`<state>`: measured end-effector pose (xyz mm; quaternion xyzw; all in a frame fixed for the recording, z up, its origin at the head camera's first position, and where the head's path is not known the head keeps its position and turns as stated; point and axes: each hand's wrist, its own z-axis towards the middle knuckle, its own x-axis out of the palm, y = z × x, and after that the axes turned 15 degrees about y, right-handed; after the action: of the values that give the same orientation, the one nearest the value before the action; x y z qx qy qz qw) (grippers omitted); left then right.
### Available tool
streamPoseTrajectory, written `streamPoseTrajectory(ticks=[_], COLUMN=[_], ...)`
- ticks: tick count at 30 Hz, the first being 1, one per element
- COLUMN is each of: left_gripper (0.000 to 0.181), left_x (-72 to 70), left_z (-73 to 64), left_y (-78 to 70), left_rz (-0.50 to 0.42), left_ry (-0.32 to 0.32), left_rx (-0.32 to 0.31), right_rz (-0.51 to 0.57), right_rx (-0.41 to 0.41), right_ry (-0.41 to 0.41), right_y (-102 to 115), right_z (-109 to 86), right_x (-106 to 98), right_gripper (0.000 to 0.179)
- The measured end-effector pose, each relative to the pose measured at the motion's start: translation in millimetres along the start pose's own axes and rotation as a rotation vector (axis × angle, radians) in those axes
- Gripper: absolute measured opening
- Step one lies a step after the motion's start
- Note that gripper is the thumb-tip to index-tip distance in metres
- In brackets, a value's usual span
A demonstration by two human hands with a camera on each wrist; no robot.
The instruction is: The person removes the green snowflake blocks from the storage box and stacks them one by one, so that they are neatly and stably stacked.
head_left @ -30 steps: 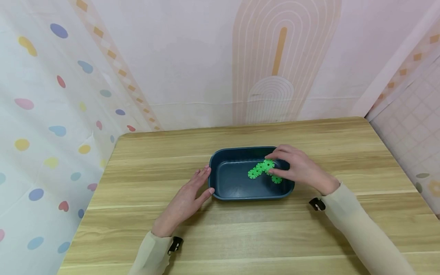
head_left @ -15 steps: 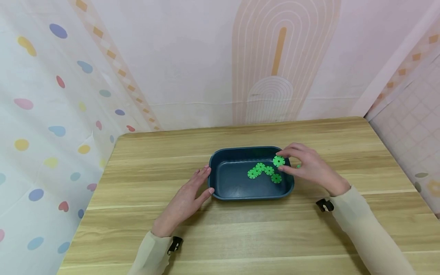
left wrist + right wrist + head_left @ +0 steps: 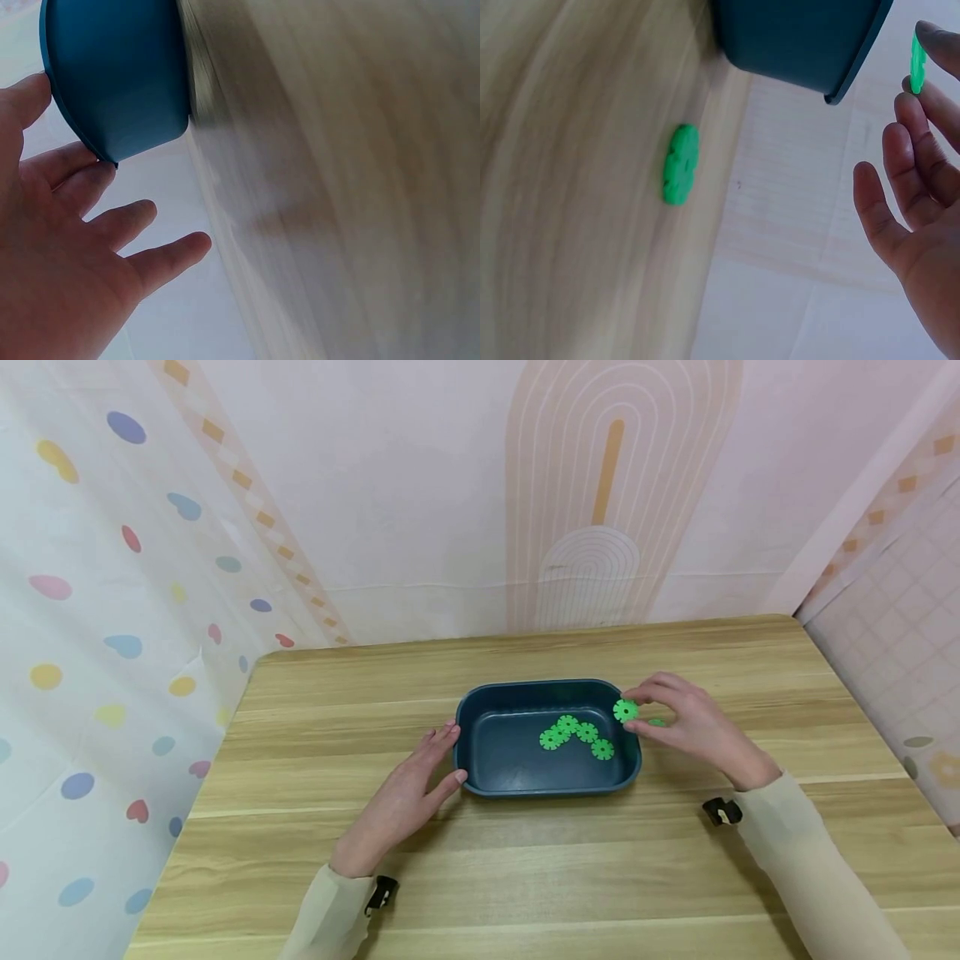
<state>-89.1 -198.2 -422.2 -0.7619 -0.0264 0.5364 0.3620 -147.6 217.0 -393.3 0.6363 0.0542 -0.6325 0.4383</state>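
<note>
A dark blue rectangular bin (image 3: 510, 768) stands on the wooden table. Against its left end rests my left hand (image 3: 401, 802), thumb and fingertips touching the rim, fingers fairly straight; the left wrist view shows the same contact on the bin (image 3: 120, 75). Over the bin's right rim, my right hand (image 3: 697, 727) pinches a green notched plastic disc (image 3: 626, 711) between thumb and finger. Several similar green discs (image 3: 602, 749) lie inside the bin, some overlapping. Another green disc (image 3: 680, 165) lies on the table right of the bin, partly hidden by my right hand in the head view.
The wood-grain table (image 3: 525, 877) extends around the bin on all sides. Behind it hangs a pale patterned curtain (image 3: 420, 527), with a dotted one (image 3: 97, 710) along the left. Black wrist straps (image 3: 722, 812) show at both sleeves.
My right hand has lifted a green disc from the bin's right part and carried it rightward to the rim. The disc on the table came into sight. The left hand stays put.
</note>
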Motion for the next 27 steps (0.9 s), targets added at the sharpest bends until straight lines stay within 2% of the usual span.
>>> streamPoseTrajectory(ticks=[9, 15, 27], left_gripper=[0.068, 0.068, 0.067], left_x=[-0.3, -0.6, -0.9], left_z=[0.1, 0.5, 0.1], left_y=[-0.6, -0.3, -0.7], left_rz=[0.003, -0.002, 0.005], left_ry=[0.005, 0.007, 0.009], left_rx=[-0.006, -0.007, -0.008], right_rz=[0.002, -0.025, -0.033], right_rx=[0.060, 0.057, 0.151], right_ry=[-0.010, -0.022, 0.057], right_y=[-5, -10, -19], right_z=[-10.6, -15.3, -24.9], right_x=[-3, -5, -9], right_gripper=[0.035, 0.036, 0.033])
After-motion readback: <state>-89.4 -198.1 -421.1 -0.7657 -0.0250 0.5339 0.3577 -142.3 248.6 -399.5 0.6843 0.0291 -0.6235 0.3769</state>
